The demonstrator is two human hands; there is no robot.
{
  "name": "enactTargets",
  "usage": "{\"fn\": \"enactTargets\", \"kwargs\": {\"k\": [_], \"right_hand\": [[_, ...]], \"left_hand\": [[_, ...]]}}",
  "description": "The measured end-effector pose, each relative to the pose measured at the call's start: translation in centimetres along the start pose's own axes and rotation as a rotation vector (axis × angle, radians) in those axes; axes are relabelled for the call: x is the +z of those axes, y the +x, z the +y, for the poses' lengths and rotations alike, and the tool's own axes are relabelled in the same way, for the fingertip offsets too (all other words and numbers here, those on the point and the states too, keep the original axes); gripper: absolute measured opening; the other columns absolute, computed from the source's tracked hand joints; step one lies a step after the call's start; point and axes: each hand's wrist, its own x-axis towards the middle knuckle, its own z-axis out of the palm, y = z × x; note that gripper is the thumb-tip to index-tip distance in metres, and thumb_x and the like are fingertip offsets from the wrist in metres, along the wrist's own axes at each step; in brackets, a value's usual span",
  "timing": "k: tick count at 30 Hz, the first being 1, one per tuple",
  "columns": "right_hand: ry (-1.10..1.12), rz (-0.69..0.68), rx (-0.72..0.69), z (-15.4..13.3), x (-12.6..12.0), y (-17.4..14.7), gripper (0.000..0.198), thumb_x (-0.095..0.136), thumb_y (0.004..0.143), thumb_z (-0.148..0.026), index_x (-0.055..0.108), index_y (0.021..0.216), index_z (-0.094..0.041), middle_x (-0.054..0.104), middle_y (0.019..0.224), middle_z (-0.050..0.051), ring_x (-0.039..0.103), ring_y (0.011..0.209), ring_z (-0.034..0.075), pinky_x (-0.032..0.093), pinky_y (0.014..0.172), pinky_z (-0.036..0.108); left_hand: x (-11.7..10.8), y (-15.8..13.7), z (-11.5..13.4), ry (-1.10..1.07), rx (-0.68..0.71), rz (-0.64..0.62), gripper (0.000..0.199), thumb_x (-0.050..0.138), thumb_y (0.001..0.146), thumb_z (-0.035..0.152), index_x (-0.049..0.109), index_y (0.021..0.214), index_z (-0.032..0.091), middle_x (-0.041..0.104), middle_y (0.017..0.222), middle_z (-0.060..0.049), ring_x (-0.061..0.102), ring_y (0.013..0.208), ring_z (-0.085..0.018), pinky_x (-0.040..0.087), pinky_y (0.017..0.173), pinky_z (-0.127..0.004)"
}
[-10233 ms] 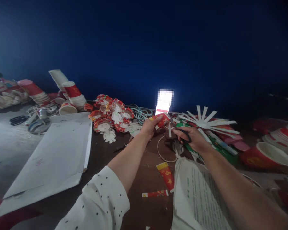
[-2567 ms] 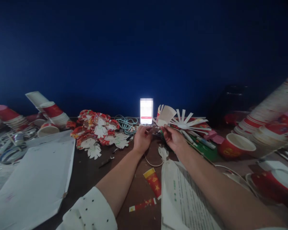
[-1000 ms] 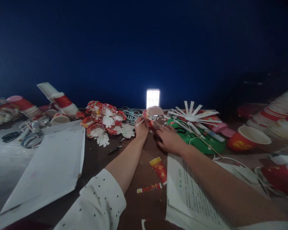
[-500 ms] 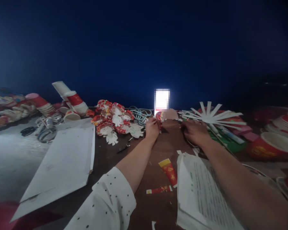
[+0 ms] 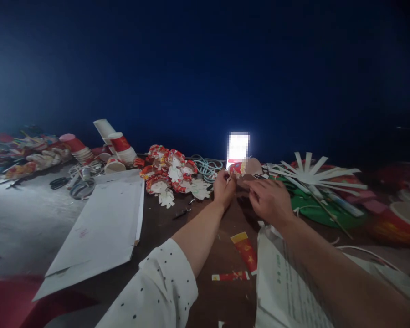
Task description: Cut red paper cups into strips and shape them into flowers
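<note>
My left hand (image 5: 224, 189) is closed, fingers pinched together, in front of a red patterned paper piece (image 5: 237, 168) at the far side of the table. What lies between its fingers is too small to make out. My right hand (image 5: 270, 200) is just to the right, with its fingers stretched toward the left hand and nothing visible in it. A rounded tan piece (image 5: 253, 166) stands beside the red one, behind the hands. Left of my left hand lies a heap of red and white paper-cup figures (image 5: 174, 168) with fringed white ends.
A glowing, blurred-out screen (image 5: 238, 146) stands behind the hands. Cut red paper strips (image 5: 245, 251) and a printed white bag (image 5: 276, 278) lie nearer. White cardboard (image 5: 95, 218) and stacked paper cups (image 5: 121, 148) are at left; a cup cut into white strips (image 5: 310, 175) is at right.
My right hand has moved left from beside the cut white strips toward my left hand, its fingers now stretched out. The whole view has shifted slightly to the right.
</note>
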Motion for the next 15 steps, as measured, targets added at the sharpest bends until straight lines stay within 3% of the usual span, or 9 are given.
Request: {"fn": "enactTargets", "kwargs": {"k": [3,7,10,13,15], "right_hand": [[-0.167,-0.169,0.1,0.7,0.0,0.1,0.028,0.047,0.091,-0.023,0.075,0.09,-0.017,0.073,0.099,0.016,0.062,0.099,0.033,0.037,0.089,0.048],[-0.184,-0.129,0.372,5.2,-1.1,0.6,0.028,0.051,0.089,-0.026,0.076,0.098,-0.016,0.07,0.102,0.019,0.063,0.096,0.035,0.043,0.082,0.046],[0.082,0.157,0.57,8.6,-2.4,1.4,0.031,0.051,0.088,-0.024,0.075,0.106,-0.017,0.071,0.102,0.015,0.064,0.094,0.028,0.047,0.084,0.042],[0.57,0.295,0.822,9.9,-2.9,2.2,0.027,0.062,0.08,-0.029,0.075,0.1,-0.017,0.068,0.076,0.006,0.061,0.067,0.02,0.05,0.071,0.038],[0.874,0.327,0.932,9.8,-2.8,2.6,0.024,0.066,0.074,-0.025,0.074,0.094,-0.015,0.065,0.07,0.002,0.056,0.057,0.015,0.049,0.06,0.032]], "left_hand": [[-0.3,0.1,-0.2,0.029,0.049,0.019,0.008,0.061,0.081,0.027,0.058,0.079,0.02,0.059,0.071,0.002,0.054,0.072,-0.014,0.04,0.071,-0.027],[-0.3,0.1,0.0,0.041,0.017,0.034,0.005,0.06,0.08,0.025,0.058,0.079,0.02,0.06,0.073,0.002,0.055,0.074,-0.015,0.04,0.07,-0.026],[-0.1,0.1,0.2,0.054,0.012,0.039,0.006,0.061,0.079,0.024,0.058,0.078,0.02,0.06,0.072,0.002,0.054,0.074,-0.015,0.04,0.07,-0.027],[0.1,0.2,0.0,0.054,0.003,0.031,0.007,0.061,0.08,0.025,0.057,0.077,0.02,0.06,0.07,0.002,0.054,0.072,-0.015,0.041,0.07,-0.027],[0.2,0.3,-0.2,0.058,-0.007,0.022,0.008,0.063,0.079,0.026,0.057,0.077,0.02,0.06,0.07,0.002,0.054,0.071,-0.015,0.041,0.069,-0.027]]}}
